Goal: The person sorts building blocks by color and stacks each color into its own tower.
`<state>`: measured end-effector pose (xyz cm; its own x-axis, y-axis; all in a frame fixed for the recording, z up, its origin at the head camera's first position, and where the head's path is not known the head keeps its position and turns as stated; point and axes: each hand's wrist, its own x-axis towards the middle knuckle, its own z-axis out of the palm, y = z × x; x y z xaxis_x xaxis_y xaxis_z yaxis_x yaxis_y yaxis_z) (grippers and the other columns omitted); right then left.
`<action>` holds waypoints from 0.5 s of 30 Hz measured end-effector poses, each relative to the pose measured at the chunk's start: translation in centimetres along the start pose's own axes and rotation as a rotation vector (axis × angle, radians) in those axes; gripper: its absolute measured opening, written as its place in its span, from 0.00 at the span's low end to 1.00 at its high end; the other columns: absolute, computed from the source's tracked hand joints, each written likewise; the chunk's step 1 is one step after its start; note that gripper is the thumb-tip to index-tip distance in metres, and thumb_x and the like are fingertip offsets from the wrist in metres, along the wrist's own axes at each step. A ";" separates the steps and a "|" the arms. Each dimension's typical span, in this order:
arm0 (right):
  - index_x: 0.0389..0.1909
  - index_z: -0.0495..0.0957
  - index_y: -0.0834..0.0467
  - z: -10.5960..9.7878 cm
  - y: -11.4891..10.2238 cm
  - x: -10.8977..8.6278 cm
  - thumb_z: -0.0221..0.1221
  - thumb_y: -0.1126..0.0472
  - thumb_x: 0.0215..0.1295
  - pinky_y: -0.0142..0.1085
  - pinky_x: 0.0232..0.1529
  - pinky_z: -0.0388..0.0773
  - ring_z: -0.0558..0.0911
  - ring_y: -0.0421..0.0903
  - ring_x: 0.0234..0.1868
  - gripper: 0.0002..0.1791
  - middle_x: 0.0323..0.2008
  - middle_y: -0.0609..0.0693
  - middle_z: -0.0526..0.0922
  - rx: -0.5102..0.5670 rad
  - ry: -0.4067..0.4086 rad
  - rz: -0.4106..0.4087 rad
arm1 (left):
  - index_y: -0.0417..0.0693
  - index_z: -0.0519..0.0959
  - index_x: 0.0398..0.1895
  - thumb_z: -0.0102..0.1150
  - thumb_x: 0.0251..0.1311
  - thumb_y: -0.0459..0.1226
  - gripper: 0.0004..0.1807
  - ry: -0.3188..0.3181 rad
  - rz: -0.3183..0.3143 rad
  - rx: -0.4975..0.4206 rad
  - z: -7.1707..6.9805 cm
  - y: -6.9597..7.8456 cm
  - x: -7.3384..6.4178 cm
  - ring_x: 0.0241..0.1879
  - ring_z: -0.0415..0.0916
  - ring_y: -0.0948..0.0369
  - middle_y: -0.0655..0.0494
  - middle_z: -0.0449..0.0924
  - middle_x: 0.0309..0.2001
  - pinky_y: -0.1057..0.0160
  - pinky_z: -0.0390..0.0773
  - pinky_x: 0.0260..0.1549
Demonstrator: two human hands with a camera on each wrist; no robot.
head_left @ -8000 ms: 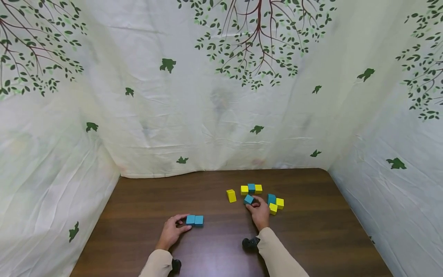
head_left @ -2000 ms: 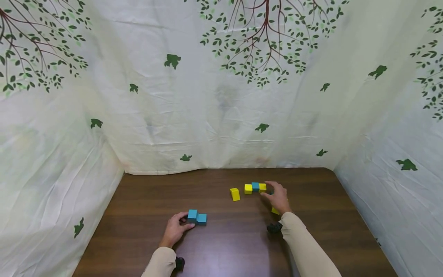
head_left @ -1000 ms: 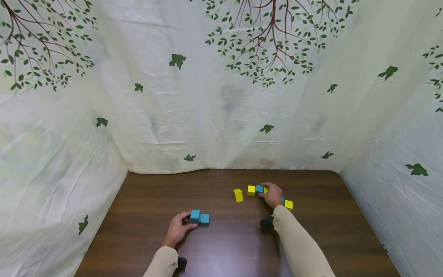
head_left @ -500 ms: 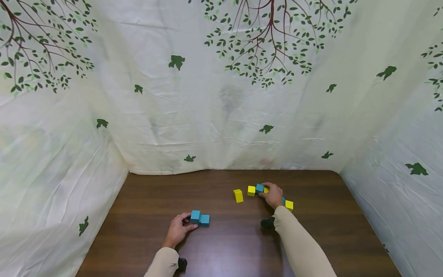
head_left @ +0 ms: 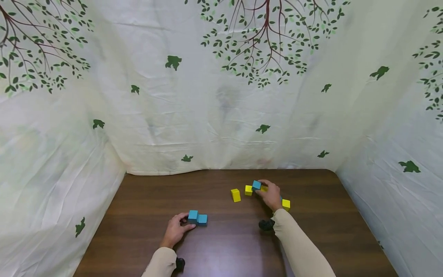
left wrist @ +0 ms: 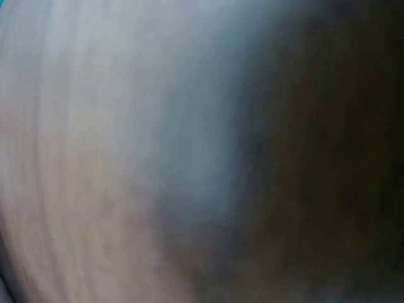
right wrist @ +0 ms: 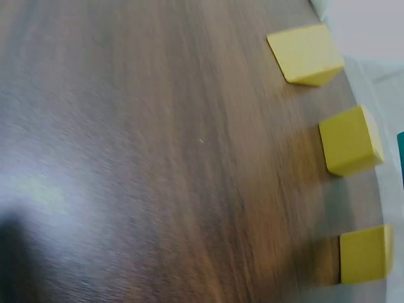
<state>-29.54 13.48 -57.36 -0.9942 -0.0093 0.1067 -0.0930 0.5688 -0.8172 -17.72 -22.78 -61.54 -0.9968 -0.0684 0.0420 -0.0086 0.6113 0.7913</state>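
My left hand (head_left: 173,231) holds the left side of a small blue block group in the head view, thumb in front and index finger behind. The left blue cube (head_left: 193,216) stands higher than the blue cube (head_left: 202,220) touching its right side. At the back, my right hand (head_left: 271,195) pinches another blue cube (head_left: 256,185) between thumb and finger, raised a little off the table. Yellow cubes flank it: one to the left (head_left: 248,190), one partly behind the fingers (head_left: 264,189). A sliver of the held cube (right wrist: 401,154) shows in the right wrist view. The left wrist view is blurred.
A yellow block (head_left: 235,195) stands left of the back group. Right of the right hand lies another yellow cube (head_left: 286,204), with a bit of blue beside it, mostly hidden. The brown wooden table (head_left: 155,196) meets white leaf-printed cloth (head_left: 221,146) behind and at both sides.
Over the last seconds a blue cube went onto the left blue cube. My right hand then reached the back row, and now has lifted the blue cube from between the yellow ones.
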 end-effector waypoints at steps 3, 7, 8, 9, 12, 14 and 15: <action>0.54 0.78 0.60 0.3 -0.3 -0.6 0.67 0.64 0.58 0.54 0.56 0.70 0.75 0.58 0.55 0.22 0.52 0.59 0.80 0.032 0.011 -0.024 | 0.36 0.80 0.49 0.74 0.48 0.35 0.24 -0.004 0.001 0.004 0.0 0.0 0.0 0.39 0.72 0.55 0.50 0.78 0.39 0.54 0.74 0.42; 0.53 0.79 0.61 1.0 -0.7 -1.7 0.67 0.66 0.57 0.53 0.54 0.73 0.77 0.57 0.52 0.21 0.49 0.58 0.81 0.070 0.020 -0.057 | 0.36 0.80 0.50 0.74 0.48 0.35 0.24 -0.006 0.006 0.002 -0.1 0.0 0.1 0.39 0.72 0.54 0.49 0.78 0.39 0.54 0.75 0.41; 0.53 0.79 0.61 1.2 -0.8 -2.0 0.67 0.66 0.57 0.52 0.53 0.74 0.77 0.57 0.51 0.21 0.48 0.57 0.81 0.077 0.022 -0.064 | 0.36 0.80 0.50 0.74 0.48 0.35 0.25 -0.007 0.000 -0.001 -0.1 0.0 0.1 0.39 0.72 0.54 0.49 0.78 0.39 0.53 0.75 0.42; 0.53 0.79 0.61 1.4 -0.9 -2.3 0.67 0.66 0.57 0.51 0.51 0.75 0.78 0.56 0.50 0.21 0.48 0.57 0.82 0.080 0.025 -0.073 | 0.36 0.80 0.50 0.74 0.48 0.35 0.25 -0.009 -0.005 -0.004 -0.1 0.0 0.1 0.40 0.72 0.54 0.49 0.78 0.39 0.53 0.74 0.42; 0.53 0.79 0.62 1.9 -1.4 -3.2 0.68 0.67 0.56 0.49 0.48 0.77 0.79 0.55 0.48 0.22 0.46 0.57 0.82 0.110 0.028 -0.082 | 0.36 0.80 0.50 0.74 0.48 0.35 0.25 -0.013 -0.002 0.000 -0.1 -0.1 0.1 0.40 0.72 0.54 0.49 0.78 0.40 0.53 0.74 0.42; 0.53 0.79 0.62 2.2 -1.9 -3.8 0.68 0.67 0.56 0.48 0.48 0.78 0.80 0.54 0.47 0.22 0.45 0.57 0.82 0.135 0.024 -0.072 | 0.36 0.80 0.50 0.74 0.47 0.35 0.25 -0.010 -0.002 0.002 0.0 -0.1 0.1 0.40 0.72 0.55 0.50 0.78 0.39 0.54 0.74 0.42; 0.53 0.78 0.63 2.4 -2.2 -4.1 0.68 0.67 0.56 0.48 0.48 0.78 0.80 0.54 0.46 0.22 0.45 0.57 0.82 0.150 0.022 -0.066 | 0.36 0.80 0.50 0.74 0.47 0.35 0.25 -0.006 0.003 0.006 0.0 -0.2 0.1 0.39 0.72 0.55 0.50 0.78 0.39 0.54 0.74 0.42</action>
<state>-25.37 10.32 -57.40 -0.9845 -0.0238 0.1738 -0.1665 0.4384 -0.8832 -17.80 -22.92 -61.67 -0.9973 -0.0620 0.0405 -0.0063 0.6159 0.7878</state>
